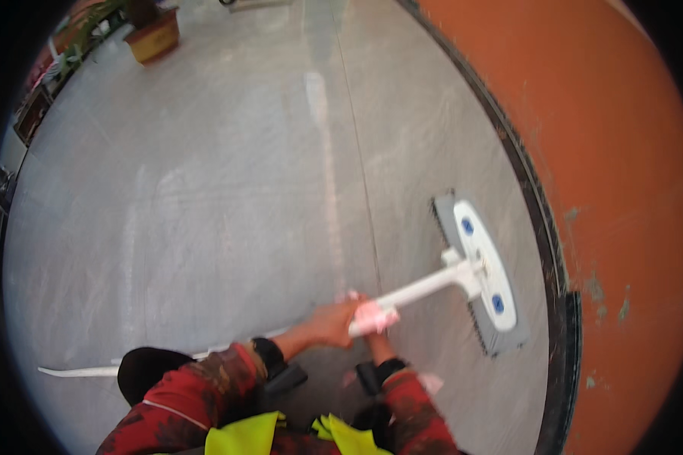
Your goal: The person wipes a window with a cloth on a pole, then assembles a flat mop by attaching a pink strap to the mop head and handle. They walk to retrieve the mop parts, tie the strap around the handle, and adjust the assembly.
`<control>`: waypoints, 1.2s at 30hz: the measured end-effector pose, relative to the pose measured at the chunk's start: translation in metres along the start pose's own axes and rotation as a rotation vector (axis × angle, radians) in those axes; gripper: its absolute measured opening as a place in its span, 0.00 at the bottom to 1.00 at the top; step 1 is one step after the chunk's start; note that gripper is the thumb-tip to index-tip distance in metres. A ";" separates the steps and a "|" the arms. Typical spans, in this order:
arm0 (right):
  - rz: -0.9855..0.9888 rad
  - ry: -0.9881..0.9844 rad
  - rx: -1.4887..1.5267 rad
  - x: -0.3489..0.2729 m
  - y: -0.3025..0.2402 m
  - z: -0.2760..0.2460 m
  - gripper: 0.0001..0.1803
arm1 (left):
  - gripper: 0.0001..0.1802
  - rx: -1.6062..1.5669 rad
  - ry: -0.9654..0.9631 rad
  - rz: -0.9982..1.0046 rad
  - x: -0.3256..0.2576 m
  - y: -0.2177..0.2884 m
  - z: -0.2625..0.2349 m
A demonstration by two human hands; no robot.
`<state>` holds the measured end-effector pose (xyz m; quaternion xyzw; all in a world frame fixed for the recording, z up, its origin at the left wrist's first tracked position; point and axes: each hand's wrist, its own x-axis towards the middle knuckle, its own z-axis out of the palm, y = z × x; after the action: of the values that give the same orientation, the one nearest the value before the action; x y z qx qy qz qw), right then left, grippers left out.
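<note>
A white flat mop (pixel 425 287) lies across my front, its handle running from lower left to its head at the right. The mop head (pixel 487 265) has a long white plate with two blue round spots, over a grey pad with a dark ragged edge. Around the handle, near the head end, is a bunched pink cloth (pixel 372 317). My left hand (pixel 332 326) is closed on the handle just beside the cloth. My right hand (pixel 379 341) reaches up under the handle at the cloth and appears closed on it; the cloth and handle partly hide its fingers.
Grey paved floor (pixel 228 189) spreads ahead. Along the right runs an orange wall (pixel 607 189) with chipped paint and a dark skirting (pixel 524 167). A yellow and red plant pot (pixel 153 38) stands far left, near more plants and objects along the left edge.
</note>
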<state>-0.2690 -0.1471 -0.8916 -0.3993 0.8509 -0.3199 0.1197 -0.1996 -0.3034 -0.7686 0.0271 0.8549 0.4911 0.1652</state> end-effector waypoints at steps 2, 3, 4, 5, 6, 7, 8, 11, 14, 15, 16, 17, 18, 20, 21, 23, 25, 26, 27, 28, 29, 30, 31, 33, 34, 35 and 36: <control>0.039 -0.098 -0.346 -0.015 -0.017 -0.030 0.12 | 0.37 -0.010 0.032 0.014 0.000 0.002 0.001; 0.414 -0.022 0.425 -0.027 -0.038 -0.045 0.11 | 0.33 -0.015 0.045 -0.013 0.000 0.004 0.002; 0.323 -0.397 0.188 -0.035 -0.052 -0.074 0.12 | 0.33 0.010 0.034 -0.043 0.001 0.007 0.003; 0.279 -0.815 -0.084 -0.035 -0.063 -0.109 0.14 | 0.32 0.046 0.036 -0.066 0.004 0.009 0.001; 0.122 -0.953 0.070 -0.035 -0.076 -0.140 0.14 | 0.32 0.081 0.046 -0.101 0.003 0.013 0.005; 0.070 -0.929 0.169 -0.024 -0.085 -0.166 0.15 | 0.32 0.111 0.042 -0.111 0.005 0.016 0.004; -0.038 -0.866 0.331 -0.011 -0.091 -0.184 0.15 | 0.33 0.141 0.046 -0.126 0.004 0.017 0.007; 0.190 -0.277 0.126 0.052 -0.083 -0.185 0.20 | 0.33 0.187 0.086 -0.073 0.007 0.016 0.010; 0.364 -0.334 -0.243 0.104 -0.052 -0.136 0.23 | 0.33 0.201 0.132 -0.042 0.009 0.009 0.018; 0.424 -0.471 -0.084 0.112 -0.043 -0.119 0.22 | 0.33 0.207 0.136 -0.043 0.010 0.006 0.020; 0.529 -0.609 0.045 0.119 -0.036 -0.102 0.21 | 0.34 0.212 0.137 -0.049 0.009 0.005 0.022; 0.663 -0.760 0.161 0.123 -0.030 -0.091 0.21 | 0.35 0.217 0.149 -0.048 0.009 0.003 0.024; 0.618 -0.729 0.150 0.125 -0.026 -0.086 0.18 | 0.36 0.220 0.157 -0.050 0.009 0.003 0.025; 0.593 -0.717 0.102 0.123 -0.025 -0.086 0.13 | 0.38 0.210 0.157 -0.047 0.008 0.003 0.025; 0.716 -0.580 0.328 0.120 -0.027 -0.089 0.11 | 0.39 0.198 0.149 -0.038 0.008 0.004 0.025; 0.932 -0.260 0.759 0.116 -0.032 -0.103 0.07 | 0.41 0.188 0.152 -0.024 0.006 0.007 0.024; 1.008 -0.076 1.061 0.109 -0.040 -0.112 0.07 | 0.42 0.187 0.165 -0.017 0.004 0.010 0.024; 1.043 0.013 1.217 0.108 -0.044 -0.117 0.06 | 0.42 0.182 0.162 -0.032 0.003 0.012 0.023; 1.024 0.142 1.218 0.107 -0.047 -0.123 0.06 | 0.43 0.179 0.151 -0.053 0.002 0.013 0.022; 1.014 0.236 1.238 0.108 -0.050 -0.132 0.06 | 0.43 0.179 0.138 -0.074 0.002 0.015 0.020; 1.001 0.333 1.259 0.110 -0.055 -0.139 0.07 | 0.43 0.187 0.139 -0.053 0.002 0.017 0.018; 0.935 0.396 1.274 0.111 -0.061 -0.149 0.06 | 0.44 0.197 0.141 -0.033 0.002 0.019 0.015; 0.869 0.458 1.291 0.111 -0.069 -0.158 0.06 | 0.44 0.210 0.124 -0.038 0.002 0.021 0.012; 0.754 0.482 1.283 0.111 -0.090 -0.172 0.08 | 0.42 0.279 0.055 -0.060 0.004 0.027 0.005; 0.701 0.441 1.257 0.107 -0.107 -0.170 0.09 | 0.40 0.311 0.019 -0.071 0.006 0.029 0.002; 0.701 0.415 1.212 0.100 -0.125 -0.165 0.10 | 0.38 0.333 -0.064 -0.127 0.007 0.032 -0.001; 0.605 0.385 1.179 0.088 -0.144 -0.156 0.11 | 0.35 0.352 -0.136 -0.176 0.007 0.034 -0.001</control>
<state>-0.3108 -0.2120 -0.6753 0.0513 0.6151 -0.7468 0.2477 -0.2106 -0.2858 -0.7413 0.0137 0.9134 0.3148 0.2576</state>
